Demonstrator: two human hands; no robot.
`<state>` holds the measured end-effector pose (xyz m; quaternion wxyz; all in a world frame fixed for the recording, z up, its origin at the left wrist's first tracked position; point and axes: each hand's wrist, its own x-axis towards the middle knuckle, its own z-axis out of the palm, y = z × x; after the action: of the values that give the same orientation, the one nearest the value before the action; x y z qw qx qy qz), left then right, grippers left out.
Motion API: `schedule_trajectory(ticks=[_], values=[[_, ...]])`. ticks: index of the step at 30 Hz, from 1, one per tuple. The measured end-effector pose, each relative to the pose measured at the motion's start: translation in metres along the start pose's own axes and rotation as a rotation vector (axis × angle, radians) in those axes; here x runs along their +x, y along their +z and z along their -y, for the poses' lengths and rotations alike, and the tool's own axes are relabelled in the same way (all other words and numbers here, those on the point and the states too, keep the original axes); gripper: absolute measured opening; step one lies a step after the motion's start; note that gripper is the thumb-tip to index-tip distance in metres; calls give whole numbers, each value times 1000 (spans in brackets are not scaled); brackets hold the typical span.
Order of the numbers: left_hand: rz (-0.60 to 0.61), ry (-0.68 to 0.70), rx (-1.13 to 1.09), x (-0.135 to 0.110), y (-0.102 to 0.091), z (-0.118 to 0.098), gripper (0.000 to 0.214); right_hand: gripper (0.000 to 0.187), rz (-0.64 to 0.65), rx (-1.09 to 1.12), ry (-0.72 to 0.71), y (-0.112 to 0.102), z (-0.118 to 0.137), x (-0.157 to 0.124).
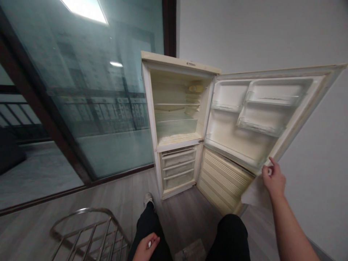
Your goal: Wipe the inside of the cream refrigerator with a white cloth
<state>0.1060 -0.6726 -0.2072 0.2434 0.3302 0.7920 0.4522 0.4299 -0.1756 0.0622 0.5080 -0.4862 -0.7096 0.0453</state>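
Observation:
A cream two-door refrigerator (181, 146) stands with both its upper door (233, 134) and its lower door (225, 181) swung out to the right. At the outer edge of the upper door is my right hand (275, 179), closed with its index finger pointing up. A white cloth or paper sheet (254, 195) hangs from it beside the lower door. My left hand (146, 247) rests curled by my left thigh. A small white bit shows between its fingers, too small to name.
Glass shelves (176, 120) and clear-fronted drawers (178, 168) sit inside the refrigerator. To the left are a large sliding glass door (108, 108) and a metal-barred rack (92, 232) on the wood-look floor. A flat, pale piece (191, 250) lies between my legs.

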Motion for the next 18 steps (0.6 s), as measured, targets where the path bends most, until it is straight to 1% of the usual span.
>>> schedule_trajectory(ticks=[2,3,4,5,7,9,10,11,12,13,14,16,17,18], values=[[-11,3,-6,-1,-1,-4,59,52,156,-104,-40,2,2,20],[-17,0,-9,-2,-1,-6,59,49,220,-140,-27,5,-1,26],[-21,-2,-9,-3,-1,-8,59,47,258,-161,3,10,-5,31],[-23,-4,-8,-4,-1,-9,59,47,270,-172,37,15,-9,32],[-21,-5,-4,-5,-1,-9,59,54,231,-185,75,26,-18,28],[-21,-5,2,-4,-1,-6,60,61,183,-195,70,38,-26,10],[-20,-6,4,-4,-1,-3,61,63,172,-186,57,45,-29,-7],[-23,-7,6,-3,-1,-1,62,61,185,-164,42,53,-32,-30],[-24,-11,7,-2,-1,2,64,58,228,-125,33,61,-33,-60],[-23,-17,7,-1,0,5,65,54,312,-75,26,70,-34,-96],[-20,-25,6,0,1,7,65,49,439,-39,35,80,-32,-136],[-19,-41,3,1,2,10,66,40,748,-71,68,99,-22,-225],[-19,-47,6,2,3,11,67,32,894,-103,48,108,-12,-268],[-19,-50,15,2,4,12,67,21,1063,-84,-15,116,1,-307]])
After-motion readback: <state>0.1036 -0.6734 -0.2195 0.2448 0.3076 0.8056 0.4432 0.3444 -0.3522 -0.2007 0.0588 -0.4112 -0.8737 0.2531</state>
